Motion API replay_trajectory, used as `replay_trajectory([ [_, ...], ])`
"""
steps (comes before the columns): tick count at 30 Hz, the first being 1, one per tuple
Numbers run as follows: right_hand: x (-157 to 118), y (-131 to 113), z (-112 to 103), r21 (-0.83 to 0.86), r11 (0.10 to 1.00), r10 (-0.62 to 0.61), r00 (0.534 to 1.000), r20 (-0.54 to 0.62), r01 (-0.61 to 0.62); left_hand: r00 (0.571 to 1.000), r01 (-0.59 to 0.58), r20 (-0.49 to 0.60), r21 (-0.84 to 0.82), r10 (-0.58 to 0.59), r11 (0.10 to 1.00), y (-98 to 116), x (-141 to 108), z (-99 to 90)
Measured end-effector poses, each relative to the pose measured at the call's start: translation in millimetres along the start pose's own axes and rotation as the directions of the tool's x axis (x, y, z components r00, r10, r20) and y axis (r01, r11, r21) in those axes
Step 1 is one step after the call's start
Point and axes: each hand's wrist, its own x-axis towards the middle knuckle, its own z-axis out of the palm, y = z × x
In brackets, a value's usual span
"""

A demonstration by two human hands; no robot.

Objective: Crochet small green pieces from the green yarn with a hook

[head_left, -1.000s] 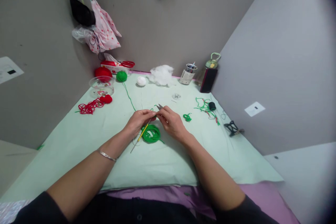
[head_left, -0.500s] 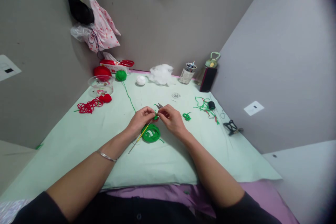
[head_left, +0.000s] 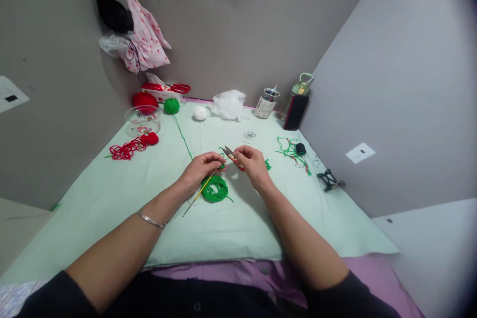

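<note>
Small green yarn piece [head_left: 222, 165], pinched in the fingers of the left hand [head_left: 203, 169] just beyond a green coil [head_left: 224, 189] on the desk [head_left: 238, 231]. Right hand [head_left: 254, 164]: fingers bunched at scissors [head_left: 228, 152], grip unclear. A steady pinch clear of them seems wise.

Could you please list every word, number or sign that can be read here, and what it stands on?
No text is readable.
Tin: dark lettering, too small and blurred.
Red and white box: faint marks on its side, too small and blurred.
</note>
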Motion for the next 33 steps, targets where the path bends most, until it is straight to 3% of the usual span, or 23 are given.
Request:
replay_trajectory([
  [7, -9, -4, 9, -0.094, 0.987, -0.128, 0.99, 0.056, 0.133, 1.0, 0.02, -0.009, 0.037, -0.02, 0.999, -2, 1, -1.8],
  [12, -21, -8, 14, -0.231, 0.916, -0.286, 0.937, 0.198, 0.329, 1.0, -0.002, 0.017, 0.007, 0.002, 1.0, 0, 1, -3.0],
  [16, -21, -6, 13, -0.309, 0.861, -0.335, 0.907, 0.254, 0.405, 1.0, 0.008, 0.013, 0.028, -0.008, 1.0, -2, 3, -7.0],
  [24, -14, 7, 13, -0.384, 0.837, -0.332, 0.919, 0.212, 0.391, 0.995, -0.074, -0.063, 0.1, 0.08, 0.992, -3, 2, -2.7],
  [33, -10, 10, 13, -0.323, 0.898, -0.268, 0.953, 0.138, 0.299, 0.987, -0.151, -0.026, 0.15, 0.157, 0.977, 0, -1, 3.2],
])
